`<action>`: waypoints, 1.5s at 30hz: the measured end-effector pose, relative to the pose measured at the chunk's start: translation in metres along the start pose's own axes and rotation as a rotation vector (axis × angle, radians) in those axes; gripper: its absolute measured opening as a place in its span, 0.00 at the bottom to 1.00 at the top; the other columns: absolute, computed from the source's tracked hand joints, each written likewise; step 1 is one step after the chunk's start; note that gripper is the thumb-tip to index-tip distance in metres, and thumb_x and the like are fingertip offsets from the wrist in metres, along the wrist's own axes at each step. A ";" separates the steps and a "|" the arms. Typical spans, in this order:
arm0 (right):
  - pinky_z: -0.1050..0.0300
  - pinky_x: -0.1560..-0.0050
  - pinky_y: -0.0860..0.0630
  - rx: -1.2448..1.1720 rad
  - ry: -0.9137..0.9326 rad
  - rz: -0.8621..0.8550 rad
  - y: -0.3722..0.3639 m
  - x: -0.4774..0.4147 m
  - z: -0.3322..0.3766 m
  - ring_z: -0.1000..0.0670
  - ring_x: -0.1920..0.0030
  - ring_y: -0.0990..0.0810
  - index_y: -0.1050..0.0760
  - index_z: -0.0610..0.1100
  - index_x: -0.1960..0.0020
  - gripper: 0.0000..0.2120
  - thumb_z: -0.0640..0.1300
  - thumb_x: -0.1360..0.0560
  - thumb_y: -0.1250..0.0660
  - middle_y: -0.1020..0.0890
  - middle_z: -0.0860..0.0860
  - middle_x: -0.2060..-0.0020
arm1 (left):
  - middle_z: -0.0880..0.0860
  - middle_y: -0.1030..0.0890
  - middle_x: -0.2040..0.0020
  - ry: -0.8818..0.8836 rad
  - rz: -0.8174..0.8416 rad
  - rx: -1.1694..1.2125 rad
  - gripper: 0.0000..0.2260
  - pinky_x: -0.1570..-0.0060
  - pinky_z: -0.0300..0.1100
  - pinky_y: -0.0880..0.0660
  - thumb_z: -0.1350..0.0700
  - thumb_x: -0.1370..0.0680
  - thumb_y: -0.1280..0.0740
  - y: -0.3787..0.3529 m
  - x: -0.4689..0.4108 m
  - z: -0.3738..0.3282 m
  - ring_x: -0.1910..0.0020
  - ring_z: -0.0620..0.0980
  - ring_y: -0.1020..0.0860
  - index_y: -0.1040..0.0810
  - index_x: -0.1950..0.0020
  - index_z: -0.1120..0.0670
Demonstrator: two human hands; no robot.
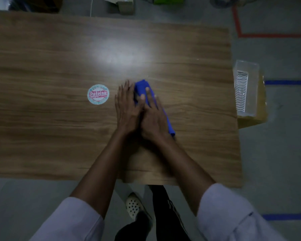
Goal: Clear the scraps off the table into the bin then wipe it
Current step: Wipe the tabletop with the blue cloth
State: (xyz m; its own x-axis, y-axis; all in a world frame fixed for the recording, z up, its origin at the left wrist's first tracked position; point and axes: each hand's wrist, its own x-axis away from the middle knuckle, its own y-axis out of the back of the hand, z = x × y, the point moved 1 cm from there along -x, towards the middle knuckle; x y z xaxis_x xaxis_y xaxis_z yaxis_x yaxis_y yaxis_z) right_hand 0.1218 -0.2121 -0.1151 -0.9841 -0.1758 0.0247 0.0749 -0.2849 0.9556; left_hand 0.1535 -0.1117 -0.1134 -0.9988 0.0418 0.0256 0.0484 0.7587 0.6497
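1. One blue cloth (140, 86), folded into a long strip, lies on the table (42, 136) under my right hand (154, 119). Its far end pokes out past my fingertips and its near end shows beside my right wrist.
2. The strip's long axis runs slantwise, from far-left to near-right of my hands, roughly in line with my right forearm.
3. My right hand lies flat on the cloth, fingers straight, pressing rather than gripping. My left hand (127, 105) is flat too, fingers straight, just beside the cloth's left edge and touching my right hand. I cannot tell whether its thumb rests on the cloth.
4. The right hand is the nearer one, being on top of the strip, so I judge it will drive the wipe.
5. One round printed sticker (98, 94) lies left of my left hand, near but apart. I cannot tell whether it is stuck or loose.
6. One clear container (250, 73) stands off the table's edge, well to the right of my right hand, on a yellowish box (250, 120). I take it for the bin.
7. The count: two hands, one cloth, one sticker, one container. Apart from the sticker I make out no scrap in this dim light, so I judge the wiping step is in hand.
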 end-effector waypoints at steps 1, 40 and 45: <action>0.45 0.20 0.54 0.034 0.110 0.045 0.004 -0.009 -0.013 0.45 0.17 0.53 0.39 0.51 0.19 0.29 0.51 0.20 0.46 0.41 0.54 0.19 | 0.52 0.45 0.16 0.029 0.003 0.046 0.37 0.21 0.44 0.60 0.34 0.22 0.51 0.000 -0.010 -0.003 0.17 0.49 0.51 0.42 0.18 0.54; 0.42 0.19 0.50 -0.035 0.090 -0.083 0.025 -0.117 -0.069 0.43 0.17 0.51 0.38 0.56 0.20 0.30 0.50 0.22 0.43 0.40 0.55 0.19 | 0.52 0.34 0.20 -0.148 -0.129 -0.267 0.29 0.20 0.49 0.48 0.41 0.17 0.47 -0.015 -0.139 -0.007 0.19 0.49 0.39 0.36 0.19 0.54; 0.40 0.22 0.42 0.013 -0.197 -0.193 0.045 -0.144 -0.146 0.42 0.18 0.46 0.35 0.58 0.21 0.25 0.58 0.17 0.46 0.36 0.55 0.20 | 0.53 0.36 0.19 -0.156 -0.119 -0.368 0.30 0.19 0.50 0.49 0.39 0.17 0.46 -0.017 -0.139 -0.009 0.19 0.50 0.41 0.35 0.19 0.54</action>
State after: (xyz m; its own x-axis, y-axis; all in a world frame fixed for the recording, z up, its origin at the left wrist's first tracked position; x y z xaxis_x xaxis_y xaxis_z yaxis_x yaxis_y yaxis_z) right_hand 0.2904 -0.3368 -0.1184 -0.9924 0.0679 -0.1025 -0.1177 -0.2831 0.9518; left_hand 0.2911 -0.1366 -0.1210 -0.9826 0.0874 -0.1637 -0.1020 0.4826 0.8699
